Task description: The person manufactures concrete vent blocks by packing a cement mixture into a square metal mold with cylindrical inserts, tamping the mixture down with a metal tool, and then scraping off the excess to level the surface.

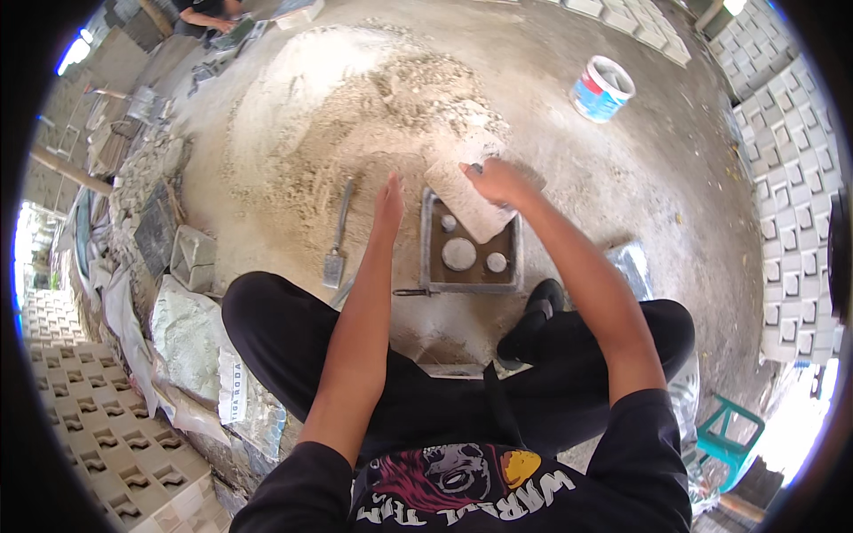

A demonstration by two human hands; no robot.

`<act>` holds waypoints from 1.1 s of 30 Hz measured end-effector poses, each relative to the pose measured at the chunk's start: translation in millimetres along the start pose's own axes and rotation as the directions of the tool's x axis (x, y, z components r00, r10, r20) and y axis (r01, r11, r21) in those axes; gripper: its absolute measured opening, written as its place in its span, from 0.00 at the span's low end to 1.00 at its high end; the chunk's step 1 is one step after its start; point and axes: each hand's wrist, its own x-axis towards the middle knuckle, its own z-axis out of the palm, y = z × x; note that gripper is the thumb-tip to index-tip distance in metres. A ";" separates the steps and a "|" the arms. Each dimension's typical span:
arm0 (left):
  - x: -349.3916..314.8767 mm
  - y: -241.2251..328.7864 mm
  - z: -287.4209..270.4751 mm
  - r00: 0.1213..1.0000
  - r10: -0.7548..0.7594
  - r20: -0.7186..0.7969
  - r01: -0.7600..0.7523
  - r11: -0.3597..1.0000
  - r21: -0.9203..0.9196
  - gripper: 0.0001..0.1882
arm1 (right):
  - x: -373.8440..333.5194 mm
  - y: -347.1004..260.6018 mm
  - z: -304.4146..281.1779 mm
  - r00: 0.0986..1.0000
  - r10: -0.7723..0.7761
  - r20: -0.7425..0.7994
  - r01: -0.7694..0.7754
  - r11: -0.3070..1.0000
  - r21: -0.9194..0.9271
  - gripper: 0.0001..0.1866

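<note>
My right hand (502, 185) is closed round the dark handle of a flat rectangular trowel (469, 202), its pale surface coated with sand. The trowel is tilted over the far part of a square mould (426, 235) on the ground, covering some of it. Inside the mould are round pale discs (458, 254) of different sizes on a dark, sandy bottom. Left of the mould, my left hand (388, 209) is held edge-on with fingers stretched out, holding nothing visible. It is beside the heap of dry sandy mix (382, 115).
A long-handled tool with a small flat head (334, 268) lies left of my left hand. A white and blue bucket (602, 89) stands far right. Patterned blocks (791, 204) are stacked right, near a green stool (730, 435). Another person's hand (220, 23) works far left.
</note>
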 end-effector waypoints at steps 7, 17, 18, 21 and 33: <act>5.5 -27.7 -86.4 0.963 -0.142 -0.230 0.102 0.978 -0.180 0.35 | 66.8 -68.2 110.2 0.995 0.035 0.094 -0.066 0.932 0.357 0.34; 23.4 -58.0 -126.5 0.801 -0.245 -0.547 0.046 0.935 -0.350 0.25 | 157.0 -72.2 267.3 0.927 0.362 -0.103 -0.244 0.787 0.567 0.33; 26.2 -60.6 -124.6 0.796 -0.233 -0.559 0.038 0.940 -0.338 0.24 | 158.4 -72.9 269.1 0.924 0.362 -0.125 -0.234 0.791 0.566 0.33; 33.9 -62.4 -116.7 0.809 -0.211 -0.549 0.043 0.952 -0.303 0.23 | 154.3 -71.1 266.8 0.919 0.367 -0.141 -0.228 0.789 0.571 0.34; 15.5 -28.0 -112.4 0.818 -0.212 -0.534 0.031 0.945 -0.327 0.17 | 74.5 -83.8 221.4 0.957 0.167 -0.236 -0.048 0.897 0.440 0.32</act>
